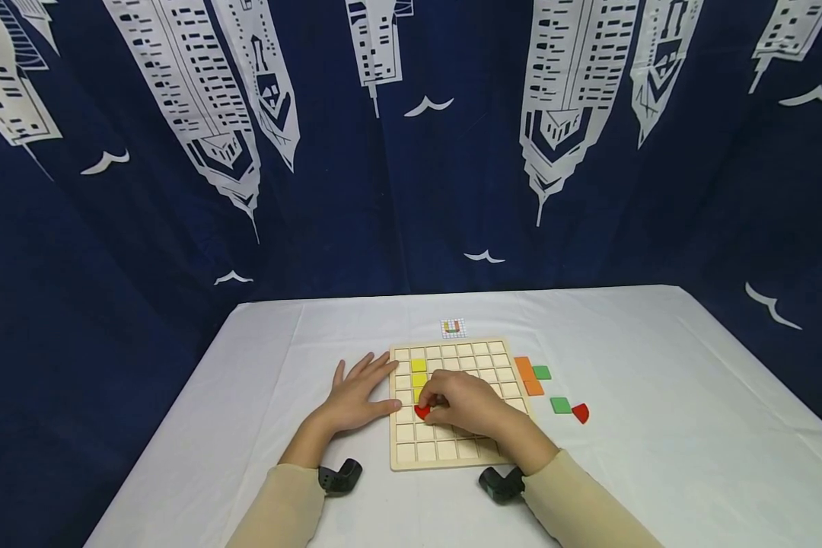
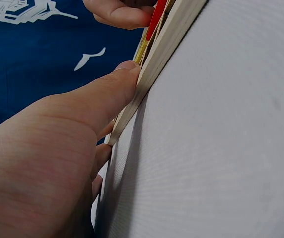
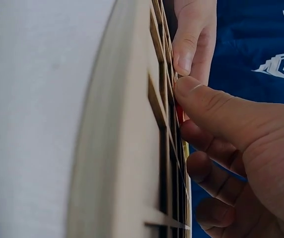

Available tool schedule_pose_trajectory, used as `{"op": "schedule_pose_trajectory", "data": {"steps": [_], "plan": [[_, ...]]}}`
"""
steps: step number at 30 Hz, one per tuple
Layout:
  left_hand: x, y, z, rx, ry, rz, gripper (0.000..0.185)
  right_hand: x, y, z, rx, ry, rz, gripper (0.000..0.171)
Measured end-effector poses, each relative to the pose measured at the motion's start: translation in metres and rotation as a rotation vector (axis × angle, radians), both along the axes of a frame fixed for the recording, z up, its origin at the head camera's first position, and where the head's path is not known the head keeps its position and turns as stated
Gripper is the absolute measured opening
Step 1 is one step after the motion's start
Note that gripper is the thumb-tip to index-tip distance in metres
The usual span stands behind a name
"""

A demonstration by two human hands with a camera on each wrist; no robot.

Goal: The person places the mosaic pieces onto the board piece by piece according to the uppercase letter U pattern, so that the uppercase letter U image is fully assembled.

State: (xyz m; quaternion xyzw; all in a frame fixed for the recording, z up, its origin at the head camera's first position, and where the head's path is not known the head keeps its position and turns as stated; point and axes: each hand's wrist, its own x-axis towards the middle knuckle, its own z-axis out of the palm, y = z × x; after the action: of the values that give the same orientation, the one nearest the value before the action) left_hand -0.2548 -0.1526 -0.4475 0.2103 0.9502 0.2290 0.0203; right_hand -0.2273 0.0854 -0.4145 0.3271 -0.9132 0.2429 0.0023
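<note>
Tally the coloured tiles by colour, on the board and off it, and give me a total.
Yellow square tiles on the wooden grid board: 2
Orange tiles on the white tablecloth: 2
Green square tiles: 2
Red tiles: 2, one loose, one under the right hand
Total: 8

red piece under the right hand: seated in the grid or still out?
Cannot tell. The right hand pinches the red piece over the wooden grid board; its fingers hide the cell.

Setting: staged recording booth, not a lived-in room. Evidence: table (image 1: 657,365) under plain white cloth; navy curtain (image 1: 411,190) printed with white skyscrapers and gulls closing off the whole background; small printed pattern card (image 1: 454,327) at the table's far side.
</note>
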Motion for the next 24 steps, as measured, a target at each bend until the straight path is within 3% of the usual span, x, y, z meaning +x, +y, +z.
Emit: {"op": "schedule_pose_trajectory", "data": {"steps": [24], "plan": [[-0.001,-0.0002,0.0001,0.0,-0.006,-0.006,0.074,-0.0003,0.0046,-0.0008,-0.016,-0.011,0.006,0.008]]}}
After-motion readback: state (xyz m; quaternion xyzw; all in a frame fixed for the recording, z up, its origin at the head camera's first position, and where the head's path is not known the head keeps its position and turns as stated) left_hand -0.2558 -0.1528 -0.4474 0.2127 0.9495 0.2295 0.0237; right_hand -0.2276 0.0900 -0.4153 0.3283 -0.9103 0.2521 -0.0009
